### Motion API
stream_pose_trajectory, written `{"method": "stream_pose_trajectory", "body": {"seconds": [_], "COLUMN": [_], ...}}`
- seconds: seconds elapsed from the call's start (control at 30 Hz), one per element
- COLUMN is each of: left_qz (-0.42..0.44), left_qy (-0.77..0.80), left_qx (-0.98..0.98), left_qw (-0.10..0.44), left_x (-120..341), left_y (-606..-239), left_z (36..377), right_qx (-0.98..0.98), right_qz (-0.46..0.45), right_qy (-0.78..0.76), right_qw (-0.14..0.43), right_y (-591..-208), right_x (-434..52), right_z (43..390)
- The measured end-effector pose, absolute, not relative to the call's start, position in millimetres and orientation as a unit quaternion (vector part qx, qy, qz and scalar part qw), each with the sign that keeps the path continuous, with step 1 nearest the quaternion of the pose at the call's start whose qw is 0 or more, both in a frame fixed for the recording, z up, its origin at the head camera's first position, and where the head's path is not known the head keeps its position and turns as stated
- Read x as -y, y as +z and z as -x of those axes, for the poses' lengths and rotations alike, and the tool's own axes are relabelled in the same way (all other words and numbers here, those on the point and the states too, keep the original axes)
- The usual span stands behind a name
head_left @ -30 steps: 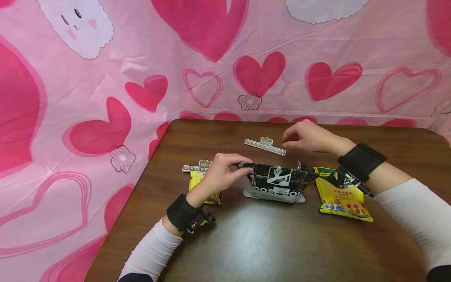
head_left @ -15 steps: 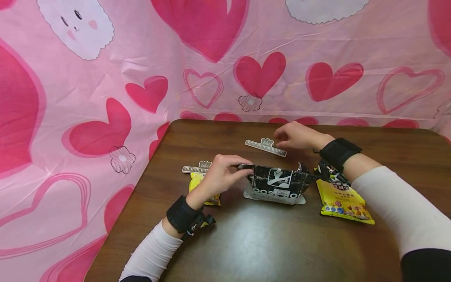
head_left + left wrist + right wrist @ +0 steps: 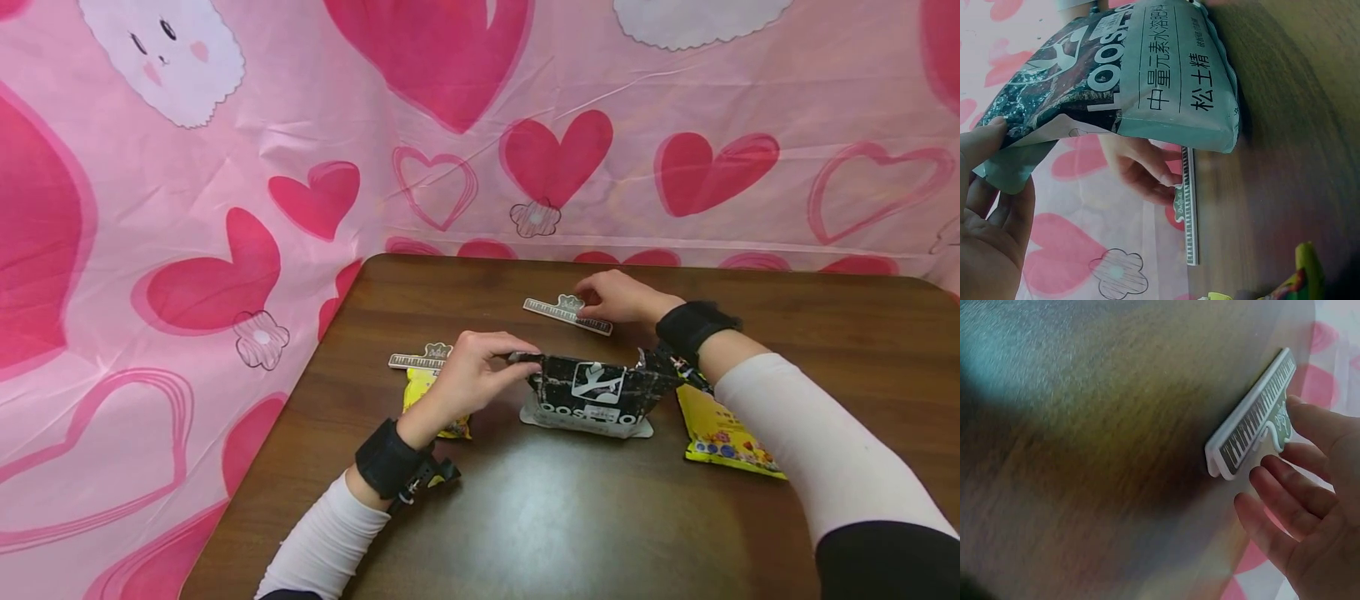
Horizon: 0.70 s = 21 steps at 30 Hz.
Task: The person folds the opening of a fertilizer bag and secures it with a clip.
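My left hand [image 3: 480,375] pinches the top left corner of a black and white fertilizer bag [image 3: 585,392], which stands upright on the table. The bag's printed front fills the upper part of the left wrist view. Behind it, my right hand [image 3: 618,297] is at a long clip [image 3: 551,312] with a piano-key print. In the right wrist view, the thumb [image 3: 1316,422] and index finger lie on either side of the clip's grey handle [image 3: 1282,428], while the other fingers are loosely bent below.
A second piano-key clip [image 3: 412,362] lies at the left, by a small yellow packet [image 3: 418,387] partly hidden behind my left hand. On the right, a yellow bag [image 3: 723,433] lies partly under my right forearm. A pink heart-print cloth [image 3: 450,67] hangs behind the brown table [image 3: 540,517].
My right hand has moved left and slightly down to the far clip's handle. The left hand keeps its pinch on the fertilizer bag, which has stayed in place.
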<state>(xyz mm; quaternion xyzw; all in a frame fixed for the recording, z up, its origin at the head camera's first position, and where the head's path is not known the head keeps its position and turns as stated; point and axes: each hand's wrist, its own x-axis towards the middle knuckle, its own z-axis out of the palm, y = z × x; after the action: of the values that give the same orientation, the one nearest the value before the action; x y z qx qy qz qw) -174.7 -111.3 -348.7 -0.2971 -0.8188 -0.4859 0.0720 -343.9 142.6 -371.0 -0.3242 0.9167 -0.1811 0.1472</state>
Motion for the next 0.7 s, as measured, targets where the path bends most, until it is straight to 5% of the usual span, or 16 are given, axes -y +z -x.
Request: {"method": "stream_pose_trajectory", "body": {"seconds": [0.7], "left_qz": [0.304], "left_qy": [-0.480], "left_qx": [0.818], "left_qw": [0.084], "left_x": [110.4], "left_y": [-349.5], "left_z": [175.7], "right_qx": [-0.930], "right_qz": [0.306], "right_qy": [-0.163], "right_qw": [0.121], "right_y": [-377.8], "right_x": [-138.6], "right_z": [339.7]}}
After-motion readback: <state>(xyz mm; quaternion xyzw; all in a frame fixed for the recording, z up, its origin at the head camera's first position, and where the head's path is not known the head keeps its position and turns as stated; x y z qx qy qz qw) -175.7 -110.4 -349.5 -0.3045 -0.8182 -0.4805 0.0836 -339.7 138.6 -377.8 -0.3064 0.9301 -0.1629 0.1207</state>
